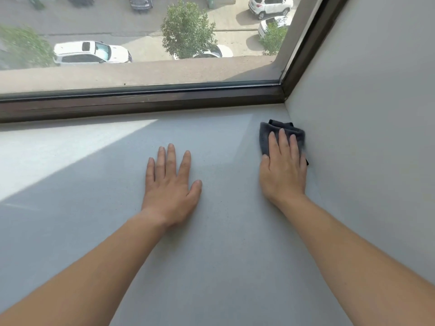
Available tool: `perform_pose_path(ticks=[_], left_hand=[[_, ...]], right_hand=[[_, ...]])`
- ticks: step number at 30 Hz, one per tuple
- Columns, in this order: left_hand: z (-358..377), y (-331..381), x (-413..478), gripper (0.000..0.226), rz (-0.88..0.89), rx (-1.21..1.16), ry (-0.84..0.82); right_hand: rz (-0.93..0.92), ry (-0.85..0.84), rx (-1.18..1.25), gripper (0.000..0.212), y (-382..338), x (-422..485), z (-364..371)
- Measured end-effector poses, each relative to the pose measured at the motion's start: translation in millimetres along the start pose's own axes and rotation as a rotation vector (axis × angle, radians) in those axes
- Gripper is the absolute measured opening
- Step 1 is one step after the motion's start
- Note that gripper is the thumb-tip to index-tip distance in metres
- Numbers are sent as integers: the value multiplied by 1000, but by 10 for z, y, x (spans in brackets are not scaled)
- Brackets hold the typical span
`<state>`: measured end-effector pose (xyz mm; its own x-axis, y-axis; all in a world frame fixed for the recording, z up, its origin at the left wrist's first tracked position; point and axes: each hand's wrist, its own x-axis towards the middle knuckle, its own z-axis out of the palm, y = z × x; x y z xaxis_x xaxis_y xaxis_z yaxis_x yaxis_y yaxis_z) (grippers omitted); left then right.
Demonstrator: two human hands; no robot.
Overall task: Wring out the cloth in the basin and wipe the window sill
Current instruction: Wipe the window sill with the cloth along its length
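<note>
A: Quick pass. Where's the cloth (277,135)?

B: Dark grey, bunched, at about 2 o'clock on the window sill (211,255), tucked into the far right corner. Its right edge touches the side wall (376,114).

A: Which hand has it?

B: The right hand (283,170). Palm down on top of the cloth, fingers (282,140) stretched forward and lying flat, close together. It presses the cloth onto the sill rather than pinching it. Part of the cloth shows beyond the fingertips and at the left of the hand.

A: And the other one?

B: The left hand (170,189) is near the centre, at roughly 12 o'clock, well apart from the cloth. Palm flat on the bare sill, fingers spread and open, thumb out to the right, holding nothing.

A: Arms?

B: Both bare forearms come in from the bottom, at 7 and 5 o'clock.

A: Surface?

B: Pale grey sill. A bright sunlit patch (58,149) lies at 10 o'clock. The strip just left of the cloth looks slightly different in tone; can't tell if it's wet.

A: Background?

B: Dark brown window frame (141,102) runs across at 12 o'clock, meeting the wall in the corner. Through the glass: a white car (89,52) at 11 o'clock, a tree (188,31) at 12, more white cars at 1 o'clock.
</note>
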<state>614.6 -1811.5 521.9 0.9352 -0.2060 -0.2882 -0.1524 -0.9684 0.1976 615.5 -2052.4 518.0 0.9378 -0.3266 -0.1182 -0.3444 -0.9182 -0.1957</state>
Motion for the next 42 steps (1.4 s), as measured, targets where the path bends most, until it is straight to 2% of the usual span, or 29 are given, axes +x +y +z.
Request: perform_pose_path(ticks=[3, 7, 9, 11, 13, 15, 18, 20, 22, 25, 26, 28, 32, 34, 36, 39, 42], left_hand=[[31, 6, -3, 73, -3, -2, 36], [61, 10, -1, 80, 0, -31, 69], [54, -2, -8, 82, 19, -98, 96], [41, -26, -55, 80, 56, -173, 147], [48, -36, -162, 75, 113, -182, 201], [82, -26, -330, 70, 132, -164, 220], [167, -5, -536, 69, 100, -165, 204], [236, -11, -593, 71, 91, -132, 191], [276, -14, -597, 72, 89, -94, 203], [292, 3, -589, 71, 81, -51, 209], [291, 9, -586, 71, 79, -43, 209], [290, 17, -590, 71, 77, -25, 197], [282, 22, -599, 73, 67, -18, 184], [281, 36, -600, 73, 65, -19, 185], [281, 45, -599, 73, 63, -13, 178], [275, 47, -599, 74, 55, -9, 179], [264, 46, -604, 74, 54, -10, 173]], right_hand=[[-26, -7, -32, 59, 68, -63, 11], [13, -7, -25, 59, -197, 255, 35], [-156, -23, -41, 59, -385, 122, 83], [-424, -61, -62, 58, -431, -226, 160], [-546, -97, -63, 59, -287, -388, 152], [-432, -73, -66, 59, -64, -204, 80], [-69, -23, -58, 58, 150, 124, -16], [-6, 11, -59, 59, 51, 72, 11], [-120, -1, -54, 60, -136, -201, 91], [-443, -56, -49, 60, -215, -715, 188], [-498, -73, -50, 60, -157, -743, 176], [-481, -67, -55, 61, 28, -565, 122], [-103, -33, -56, 60, 322, -138, -25], [-26, -23, -35, 60, 230, -207, -12], [-62, -27, -17, 61, 39, -508, 58], [-313, -54, -15, 62, -134, -1123, 181], [-389, -83, -27, 61, 57, -1078, 158]])
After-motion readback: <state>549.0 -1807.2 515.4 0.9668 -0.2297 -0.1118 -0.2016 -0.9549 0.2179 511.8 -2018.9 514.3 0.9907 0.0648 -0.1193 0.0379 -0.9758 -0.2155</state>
